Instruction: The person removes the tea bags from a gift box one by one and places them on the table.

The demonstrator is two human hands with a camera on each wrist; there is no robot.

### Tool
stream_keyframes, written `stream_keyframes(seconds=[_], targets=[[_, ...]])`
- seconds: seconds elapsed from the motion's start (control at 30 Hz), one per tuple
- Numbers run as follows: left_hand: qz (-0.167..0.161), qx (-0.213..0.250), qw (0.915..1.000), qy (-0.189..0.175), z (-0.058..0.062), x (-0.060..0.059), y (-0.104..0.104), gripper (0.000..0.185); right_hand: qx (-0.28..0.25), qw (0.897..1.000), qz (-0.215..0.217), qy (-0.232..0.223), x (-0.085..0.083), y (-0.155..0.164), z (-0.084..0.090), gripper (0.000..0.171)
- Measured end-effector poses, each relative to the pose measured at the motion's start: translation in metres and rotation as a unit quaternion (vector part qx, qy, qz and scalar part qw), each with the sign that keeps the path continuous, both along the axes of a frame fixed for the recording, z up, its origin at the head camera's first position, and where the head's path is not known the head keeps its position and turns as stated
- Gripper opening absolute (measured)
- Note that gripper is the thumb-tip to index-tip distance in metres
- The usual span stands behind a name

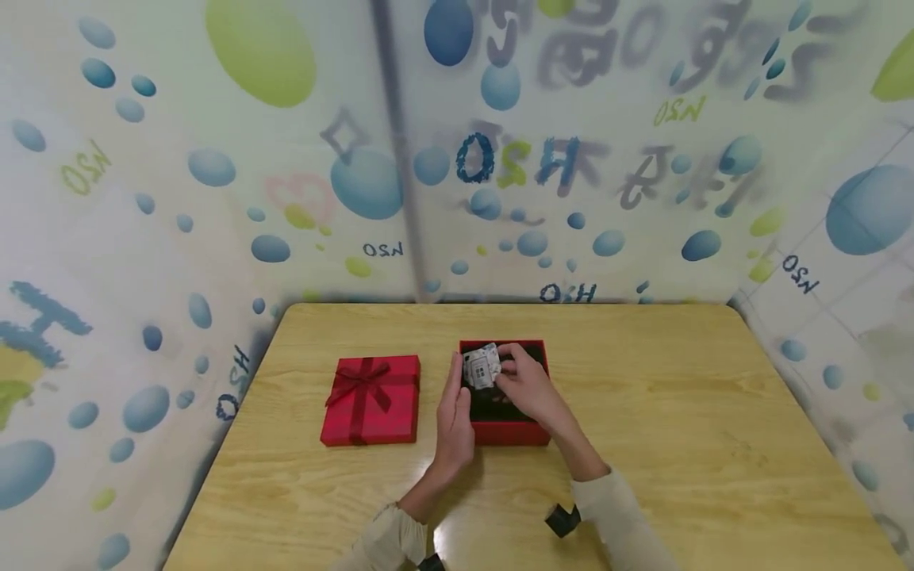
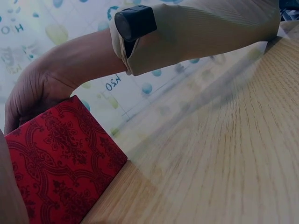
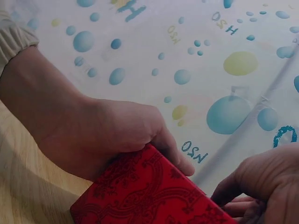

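We see the open red box (image 1: 508,432) sitting mid-table (image 1: 678,412). The left hand (image 1: 454,412) lies flat against its left wall, fingers straight. The right hand (image 1: 528,385) reaches inside and pinches a small silvery packet (image 1: 480,366), perhaps wrapped, it's blurry. The ribboned lid (image 1: 371,399) lies just left.

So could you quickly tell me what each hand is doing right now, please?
Left hand: open, flat against the left side of the open red box.
Right hand: holding a small silvery item inside the box.
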State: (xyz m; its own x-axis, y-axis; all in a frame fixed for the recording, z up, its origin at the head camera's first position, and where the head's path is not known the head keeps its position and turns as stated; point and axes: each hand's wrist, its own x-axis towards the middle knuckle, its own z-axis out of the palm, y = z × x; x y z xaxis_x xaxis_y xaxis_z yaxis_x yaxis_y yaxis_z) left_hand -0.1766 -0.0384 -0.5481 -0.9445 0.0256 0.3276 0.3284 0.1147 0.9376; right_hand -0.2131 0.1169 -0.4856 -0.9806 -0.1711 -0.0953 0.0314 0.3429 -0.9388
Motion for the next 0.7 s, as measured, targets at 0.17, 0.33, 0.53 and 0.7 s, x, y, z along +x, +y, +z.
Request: stream_keyframes(seconds=[0.17,0.33,0.53,0.7], targets=[[0.008,-0.01,0.9999,-0.009,-0.002,0.004,-0.001,0.054,-0.02,1.0,0.011,-0.005,0.002,0.007,0.004,0.046],[0.004,-0.005,1.0,-0.001,-0.004,0.003,0.0,0.055,-0.029,0.999,0.004,0.017,0.003,0.02,0.013,0.043],[-0.002,-0.005,0.9999,-0.011,-0.002,0.001,0.002,0.056,-0.037,0.999,-0.007,0.04,0.003,0.038,0.029,0.039],[0.001,0.0,1.0,-0.01,0.0,-0.001,0.001,0.056,-0.043,0.998,-0.029,0.041,-0.003,0.053,0.033,0.035]])
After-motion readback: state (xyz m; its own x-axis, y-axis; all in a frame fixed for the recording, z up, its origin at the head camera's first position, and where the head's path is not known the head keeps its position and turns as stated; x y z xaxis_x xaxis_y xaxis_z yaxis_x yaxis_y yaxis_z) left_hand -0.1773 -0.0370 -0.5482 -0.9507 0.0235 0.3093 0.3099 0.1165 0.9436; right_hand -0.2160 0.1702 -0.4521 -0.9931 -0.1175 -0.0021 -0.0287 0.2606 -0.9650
